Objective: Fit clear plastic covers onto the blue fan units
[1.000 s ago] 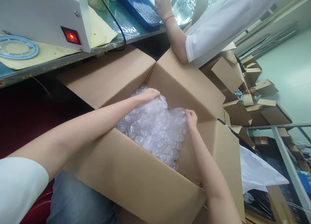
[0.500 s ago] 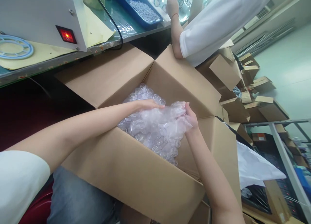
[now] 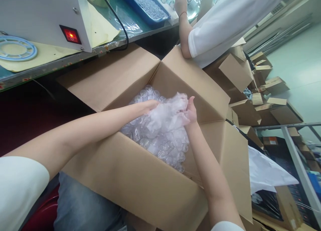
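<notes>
An open cardboard box point(image 3: 140, 177) stands in front of me, with many clear, round, ribbed plastic pieces point(image 3: 173, 154) heaped inside. Over the heap, both my hands hold a crumpled clear plastic bag point(image 3: 165, 115). My left hand point(image 3: 151, 105) reaches across the near-left side and has the bag's left part; its fingertips are hidden by the film. On the right side, my right hand point(image 3: 191, 113) has its thumb pointing up and its fingers tucked into the film, which covers them partly.
At upper left, a white machine point(image 3: 45, 17) with a lit red switch stands on the workbench point(image 3: 105, 48), near a blue tray point(image 3: 147, 13) of small pellets. A co-worker's arm point(image 3: 184, 33) reaches over the bench. More cardboard boxes point(image 3: 283, 110) and a metal rack point(image 3: 296, 160) are at right.
My hands and the plastic bag have risen and shifted slightly left. The bag is bunched up higher, and my right thumb now stands away from it.
</notes>
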`<act>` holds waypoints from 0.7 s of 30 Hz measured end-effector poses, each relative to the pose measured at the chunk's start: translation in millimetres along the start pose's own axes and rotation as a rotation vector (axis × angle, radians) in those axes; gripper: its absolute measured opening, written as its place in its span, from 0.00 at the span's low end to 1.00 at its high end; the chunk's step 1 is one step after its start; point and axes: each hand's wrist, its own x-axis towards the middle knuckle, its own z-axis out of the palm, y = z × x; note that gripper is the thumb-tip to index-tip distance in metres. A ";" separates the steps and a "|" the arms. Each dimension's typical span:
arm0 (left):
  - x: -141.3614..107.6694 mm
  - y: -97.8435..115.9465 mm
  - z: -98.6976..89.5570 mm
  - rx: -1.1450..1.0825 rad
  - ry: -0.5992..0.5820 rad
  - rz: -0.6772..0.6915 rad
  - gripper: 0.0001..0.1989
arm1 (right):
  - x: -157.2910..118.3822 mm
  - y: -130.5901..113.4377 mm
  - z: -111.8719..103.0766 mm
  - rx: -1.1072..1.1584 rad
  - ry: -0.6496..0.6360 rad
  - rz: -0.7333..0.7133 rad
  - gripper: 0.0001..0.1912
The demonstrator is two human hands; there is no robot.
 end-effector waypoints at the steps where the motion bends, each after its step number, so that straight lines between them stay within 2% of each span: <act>1: 0.3 0.9 -2.0 0.024 0.055 0.012 0.11 | -0.5 10.8 -6.1 -0.123 -0.005 0.039 0.34; 4: 0.1 4.0 -6.1 0.107 0.192 0.096 0.12 | -12.6 49.1 -21.1 -0.478 -0.069 0.164 0.25; 6: 0.1 6.2 -6.7 0.161 0.239 0.174 0.12 | -26.5 75.1 -22.5 -0.681 -0.145 0.230 0.17; 11: 2.4 11.5 -5.8 0.215 0.226 0.270 0.09 | -47.4 119.0 1.7 -1.017 -0.277 0.311 0.13; 15: -2.7 15.5 -6.0 0.214 0.191 0.256 0.10 | -42.7 128.8 8.4 -1.070 -0.269 0.301 0.13; 18: -8.8 18.2 -5.4 0.233 0.158 0.209 0.09 | -37.2 129.5 -8.3 -1.003 -0.202 0.256 0.12; 21: -11.1 19.1 -4.2 0.254 0.129 0.175 0.06 | -31.8 126.2 -33.5 -0.842 -0.078 0.204 0.12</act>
